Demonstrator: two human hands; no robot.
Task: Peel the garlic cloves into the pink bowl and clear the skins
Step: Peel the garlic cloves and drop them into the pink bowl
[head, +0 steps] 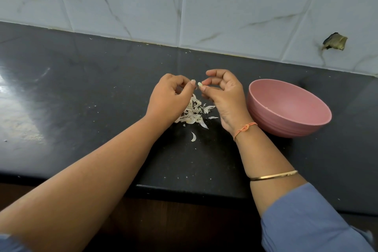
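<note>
Garlic clove point(200, 83) pinched in right grip point(223, 93); left grip point(169, 94) pinching skin bit point(193, 81). Skin pile point(193, 113) on worktop point(81, 88), not cleared. Pink bowl point(286, 108) inside hidden.

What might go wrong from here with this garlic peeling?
The small clove, pinched only by fingertips of the right hand above the skins, might slip and land in that pile rather than the bowl, which sits off to the right. One stray skin lies apart, nearer the counter edge, and could get brushed off it during clearing.

Matt plastic pink bowl point(286, 108) on glossy dark stone counter point(81, 88)
</note>
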